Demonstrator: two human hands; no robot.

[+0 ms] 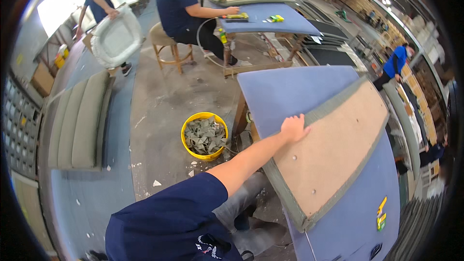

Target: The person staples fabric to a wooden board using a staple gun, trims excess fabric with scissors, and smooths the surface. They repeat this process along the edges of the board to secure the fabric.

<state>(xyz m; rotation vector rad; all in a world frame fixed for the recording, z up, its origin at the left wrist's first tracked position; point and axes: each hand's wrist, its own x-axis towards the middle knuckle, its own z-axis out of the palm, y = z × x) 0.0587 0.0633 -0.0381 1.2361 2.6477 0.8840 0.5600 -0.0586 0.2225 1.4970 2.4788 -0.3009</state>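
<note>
In a busy workshop, a padded grey-green panel [79,121] stands at the left; next on the floor [162,140], a yellow bucket [184,141] holds grey scraps [205,134]. The left hand [295,129] touches the left edge of a wooden board [333,157] with grey-green border, fingers bent; whether they grasp it, I cannot tell. The board lies on a blue table [348,237], near a small yellow tool [382,215].

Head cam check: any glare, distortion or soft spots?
Head view: the bright pane at upper left is blown out to white; head view: edges bow near the rim, with black corners around the fisheye circle; head view: the panel outline is clear, while finger detail on the left hand is soft; head view: the far worker in blue lacks fine detail.
</note>
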